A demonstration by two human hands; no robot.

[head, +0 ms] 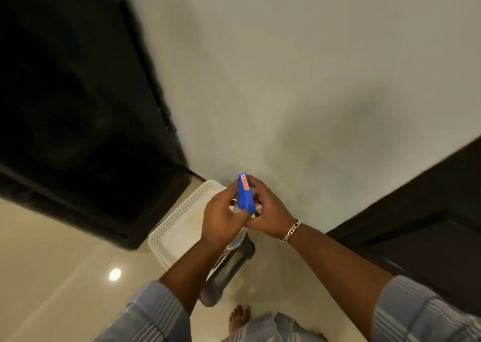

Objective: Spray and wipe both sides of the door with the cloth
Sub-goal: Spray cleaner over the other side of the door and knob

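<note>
Plainly the sprayer is the centre of things: its blue trigger head stands up between both hands, in front of the pale wall and above a white perforated basket on the floor. The left hand curls round it from the left, below the head, fingers wrapped on what is probably the bottle's neck; the bottle body itself is hidden behind the hands. The right hand, with a chain bracelet at the wrist, closes on the head from the right, fingertips at its side, perhaps near the nozzle. Whether it is twisting the nozzle or only steadying I cannot tell.

The head looks like hard, stiff plastic, light, and likely a little slick if wet; the bottle's weight depends on how full it is, which is not shown. The neck under the head seems the sound place to hold it, one finger free for the trigger.

No cloth can be made out with certainty. A dark door fills the left, another dark panel the right edge. A dark stool stands beside the basket, and a bare foot rests on the glossy floor. Spraying seems not yet begun.
</note>
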